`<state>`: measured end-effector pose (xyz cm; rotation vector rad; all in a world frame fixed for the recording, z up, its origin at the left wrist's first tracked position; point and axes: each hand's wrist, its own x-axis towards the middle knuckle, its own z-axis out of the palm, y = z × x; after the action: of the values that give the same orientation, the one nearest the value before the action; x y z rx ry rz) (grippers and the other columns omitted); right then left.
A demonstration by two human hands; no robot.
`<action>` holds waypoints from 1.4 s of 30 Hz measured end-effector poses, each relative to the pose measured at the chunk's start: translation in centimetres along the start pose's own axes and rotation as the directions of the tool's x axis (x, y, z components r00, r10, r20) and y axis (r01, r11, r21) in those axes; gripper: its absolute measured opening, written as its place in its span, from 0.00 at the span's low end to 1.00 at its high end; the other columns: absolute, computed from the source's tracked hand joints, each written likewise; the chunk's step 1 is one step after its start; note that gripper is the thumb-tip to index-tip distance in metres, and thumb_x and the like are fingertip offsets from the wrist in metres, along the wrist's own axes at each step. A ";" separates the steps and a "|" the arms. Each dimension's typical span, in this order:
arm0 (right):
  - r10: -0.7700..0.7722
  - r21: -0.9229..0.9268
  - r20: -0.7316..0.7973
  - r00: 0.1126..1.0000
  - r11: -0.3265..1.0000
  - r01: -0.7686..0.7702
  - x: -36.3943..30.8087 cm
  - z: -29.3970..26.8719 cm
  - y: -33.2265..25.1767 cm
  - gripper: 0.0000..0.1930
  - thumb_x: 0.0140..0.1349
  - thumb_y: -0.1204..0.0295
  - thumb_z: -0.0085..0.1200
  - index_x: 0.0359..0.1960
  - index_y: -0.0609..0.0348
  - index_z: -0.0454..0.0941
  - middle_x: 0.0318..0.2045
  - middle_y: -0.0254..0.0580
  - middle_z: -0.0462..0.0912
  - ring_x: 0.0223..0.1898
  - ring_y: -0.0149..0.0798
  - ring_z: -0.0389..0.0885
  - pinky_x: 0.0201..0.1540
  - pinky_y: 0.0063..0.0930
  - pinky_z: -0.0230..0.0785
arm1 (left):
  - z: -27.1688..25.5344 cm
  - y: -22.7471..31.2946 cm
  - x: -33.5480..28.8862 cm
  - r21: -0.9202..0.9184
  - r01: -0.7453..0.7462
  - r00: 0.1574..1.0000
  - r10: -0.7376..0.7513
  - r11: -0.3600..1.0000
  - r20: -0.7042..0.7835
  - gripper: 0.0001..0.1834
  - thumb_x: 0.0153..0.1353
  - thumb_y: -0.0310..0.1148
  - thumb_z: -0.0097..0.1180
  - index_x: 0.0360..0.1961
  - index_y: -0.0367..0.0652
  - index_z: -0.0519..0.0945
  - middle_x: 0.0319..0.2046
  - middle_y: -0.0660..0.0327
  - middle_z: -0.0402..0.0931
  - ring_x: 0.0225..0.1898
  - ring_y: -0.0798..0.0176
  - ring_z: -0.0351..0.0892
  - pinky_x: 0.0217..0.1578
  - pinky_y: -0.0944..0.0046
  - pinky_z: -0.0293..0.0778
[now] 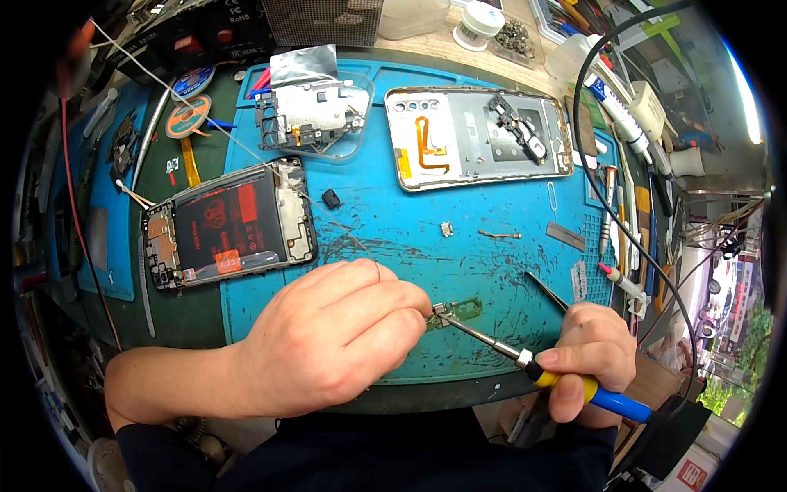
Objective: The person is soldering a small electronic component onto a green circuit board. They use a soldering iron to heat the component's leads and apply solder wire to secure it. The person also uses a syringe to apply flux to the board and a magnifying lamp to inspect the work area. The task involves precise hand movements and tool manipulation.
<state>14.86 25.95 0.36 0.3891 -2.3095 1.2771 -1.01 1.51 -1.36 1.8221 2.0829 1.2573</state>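
My left hand [336,332] is closed, its fingertips turned away beside a small green circuit board [467,309] on the blue mat. A thin grey solder wire [336,223] comes down from the upper left and runs into its fingers. In my right hand [594,353] is a soldering iron [553,377] with a blue and yellow handle. The iron's tip meets a small metal part [440,313] at the board's left end, next to my left fingertips. Dark tweezers [545,290] stick out from behind the knuckles of my right hand.
An opened phone with its battery [225,225] lies at left. Farther back are a silver phone housing [479,139] and a clear tray [348,135] with a metal shield plate. Small parts dot the blue mat [393,221]. A black cable [584,123] arcs down the right, past several hand tools.
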 end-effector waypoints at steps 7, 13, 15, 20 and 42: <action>0.048 -0.006 0.013 0.999 0.999 -0.048 0.1 -0.2 -0.2 0.08 0.64 0.69 0.59 0.35 0.61 0.85 0.17 0.29 0.78 0.13 0.27 0.70 0.17 0.24 0.55 | -0.1 -0.1 0.0 0.003 -0.011 1.000 0.011 1.000 0.006 0.14 0.47 0.18 0.70 0.35 0.36 0.80 0.39 0.55 0.84 0.33 0.56 0.80 0.33 0.61 0.77; 0.086 0.000 0.040 0.996 0.996 -0.086 0.4 -0.5 -0.3 0.08 0.63 0.69 0.59 0.35 0.61 0.85 0.18 0.30 0.79 0.14 0.28 0.73 0.18 0.24 0.59 | -0.1 -0.1 0.1 0.001 -0.022 1.000 0.022 1.000 0.011 0.14 0.48 0.18 0.71 0.35 0.35 0.80 0.38 0.54 0.84 0.33 0.56 0.80 0.33 0.61 0.77; 0.112 0.010 0.046 0.993 0.994 -0.113 0.3 -0.6 -0.3 0.07 0.63 0.70 0.59 0.35 0.61 0.85 0.18 0.30 0.80 0.15 0.28 0.74 0.18 0.24 0.60 | -0.1 -0.1 0.2 0.001 -0.023 1.000 0.023 1.000 0.013 0.14 0.48 0.17 0.71 0.35 0.35 0.80 0.38 0.54 0.84 0.33 0.56 0.80 0.32 0.62 0.77; 0.128 0.042 0.045 0.991 0.991 -0.130 0.5 -0.7 -0.1 0.06 0.61 0.72 0.60 0.35 0.60 0.85 0.18 0.31 0.80 0.15 0.29 0.74 0.19 0.24 0.61 | -0.1 -0.1 0.2 0.002 -0.023 1.000 0.023 1.000 0.011 0.14 0.47 0.17 0.71 0.35 0.35 0.80 0.38 0.54 0.84 0.32 0.56 0.80 0.31 0.63 0.76; 0.130 0.037 0.068 0.989 0.990 -0.132 0.8 -0.8 -0.2 0.07 0.64 0.70 0.61 0.35 0.61 0.85 0.19 0.32 0.80 0.15 0.31 0.75 0.19 0.25 0.64 | 0.1 0.2 0.3 0.011 0.010 1.000 -0.010 1.000 -0.011 0.14 0.47 0.15 0.71 0.34 0.35 0.80 0.36 0.53 0.85 0.32 0.55 0.82 0.33 0.62 0.78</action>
<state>14.44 26.56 1.32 0.3009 -2.4005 1.3966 -0.88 1.81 -1.19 1.8118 2.1062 1.2581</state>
